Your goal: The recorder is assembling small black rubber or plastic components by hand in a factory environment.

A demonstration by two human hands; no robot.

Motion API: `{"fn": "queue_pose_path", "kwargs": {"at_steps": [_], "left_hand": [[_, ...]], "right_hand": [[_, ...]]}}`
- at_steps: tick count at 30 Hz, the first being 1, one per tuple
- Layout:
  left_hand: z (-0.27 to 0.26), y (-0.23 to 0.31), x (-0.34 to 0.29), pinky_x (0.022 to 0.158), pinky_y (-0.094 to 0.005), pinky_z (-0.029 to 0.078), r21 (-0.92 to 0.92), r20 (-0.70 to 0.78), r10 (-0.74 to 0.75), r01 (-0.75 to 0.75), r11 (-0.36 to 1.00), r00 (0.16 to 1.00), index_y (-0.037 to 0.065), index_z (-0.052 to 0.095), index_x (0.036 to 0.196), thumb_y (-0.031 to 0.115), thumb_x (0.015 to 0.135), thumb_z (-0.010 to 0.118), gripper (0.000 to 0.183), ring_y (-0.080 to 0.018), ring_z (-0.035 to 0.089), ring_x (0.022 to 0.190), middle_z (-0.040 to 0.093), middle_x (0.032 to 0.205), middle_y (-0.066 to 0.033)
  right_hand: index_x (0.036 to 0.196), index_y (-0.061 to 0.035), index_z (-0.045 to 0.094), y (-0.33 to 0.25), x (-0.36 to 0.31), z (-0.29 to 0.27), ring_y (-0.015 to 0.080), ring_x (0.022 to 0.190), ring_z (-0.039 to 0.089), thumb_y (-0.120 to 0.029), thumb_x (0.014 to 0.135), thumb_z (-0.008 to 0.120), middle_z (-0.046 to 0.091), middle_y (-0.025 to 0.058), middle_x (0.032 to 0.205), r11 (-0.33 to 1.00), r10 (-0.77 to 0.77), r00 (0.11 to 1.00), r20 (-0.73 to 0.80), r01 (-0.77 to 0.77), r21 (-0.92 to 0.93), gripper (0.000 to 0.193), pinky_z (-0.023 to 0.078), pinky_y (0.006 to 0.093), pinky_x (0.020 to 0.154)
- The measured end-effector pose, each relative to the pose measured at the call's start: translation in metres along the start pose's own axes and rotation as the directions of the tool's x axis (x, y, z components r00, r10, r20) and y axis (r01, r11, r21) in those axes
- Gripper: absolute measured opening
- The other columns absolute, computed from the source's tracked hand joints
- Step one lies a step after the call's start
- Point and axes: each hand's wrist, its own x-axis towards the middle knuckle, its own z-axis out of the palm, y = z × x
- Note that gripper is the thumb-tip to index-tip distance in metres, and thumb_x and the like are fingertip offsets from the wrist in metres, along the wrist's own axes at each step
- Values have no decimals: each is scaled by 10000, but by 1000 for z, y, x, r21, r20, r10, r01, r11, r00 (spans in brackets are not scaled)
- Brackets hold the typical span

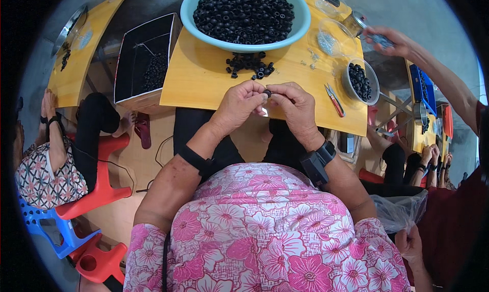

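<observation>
Between my fingertips, just over the near edge of the yellow table (204,78), is a small round black part (267,93). My left hand (238,103) pinches it from one side, and my right hand (295,107) closes on it from the other. The fingers cover much of it, so its exact kind does not show. Beyond them lies a loose pile of small black parts (249,64). A light blue basin (183,17) heaped with similar parts stands behind that pile. Red-handled snips (334,101) rest on the table to the right of my right hand.
A clear tub of black parts (360,83) and a dish of small metal pieces (327,41) stand at right. A co-worker's hand (389,42) holds metal pieces near a metal canister (355,23). A box (145,58) stands left, near another seated person and red stools (97,190).
</observation>
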Motion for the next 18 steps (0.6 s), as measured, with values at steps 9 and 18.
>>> {"fn": "queue_pose_path", "kwargs": {"at_steps": [9,18], "left_hand": [[4,1,2,651,-218,532,-51,-33,16,-17,999,999,9,589,998,101,928,585,115,-60,585,676,603,814,-5],[2,-4,-4,671,-219,536,16,-50,33,-32,999,998,13,591,1008,90,932,582,109,-52,569,680,612,842,-7]], "right_hand": [[997,6,696,6,-6,5,177,806,677,-33,819,657,695,121,909,991,125,987,-102,-120,59,186,527,272,730],[1079,-54,664,1,-17,17,297,841,667,-57,796,685,671,147,936,897,-330,941,-79,286,-337,283,530,343,742]]}}
